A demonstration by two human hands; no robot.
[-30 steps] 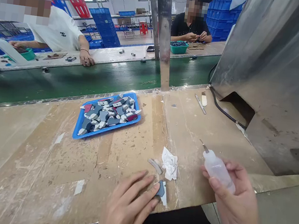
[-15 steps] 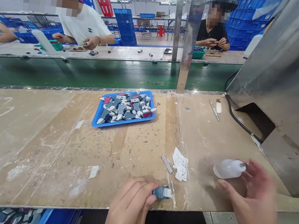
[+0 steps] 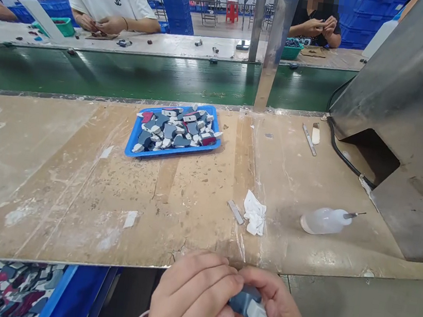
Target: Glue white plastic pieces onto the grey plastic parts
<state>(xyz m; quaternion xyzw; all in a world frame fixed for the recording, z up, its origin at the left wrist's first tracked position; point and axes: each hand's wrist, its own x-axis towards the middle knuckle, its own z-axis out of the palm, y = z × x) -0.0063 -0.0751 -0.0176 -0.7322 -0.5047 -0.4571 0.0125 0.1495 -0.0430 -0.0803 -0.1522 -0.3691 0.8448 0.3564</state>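
Note:
A small blue-grey part with a white end (image 3: pixel 249 305) is held between both hands at the table's front edge. My left hand (image 3: pixel 193 294) wraps its fingers round the part from the left. From the right, my right hand (image 3: pixel 274 304) grips the same part with thumb and fingers. The white end points down and to the right. A translucent squeeze bottle with a metal needle tip (image 3: pixel 324 221) lies on its side on the table, apart from my hands. Beyond my hands are a crumpled white tissue (image 3: pixel 254 213) and a short metal bar (image 3: pixel 235 212).
A blue tray (image 3: pixel 173 154) of similar parts lies on the brown table (image 3: pixel 195 187). A blue bin (image 3: pixel 64 295) of parts stands below at left. A metal housing (image 3: pixel 421 129) with a black cable is at right. Two people work across the green conveyor (image 3: pixel 159 81).
My right hand has left the bottle and moved left to the part. The part is now over the table's front edge, held in both hands. The view has tilted down.

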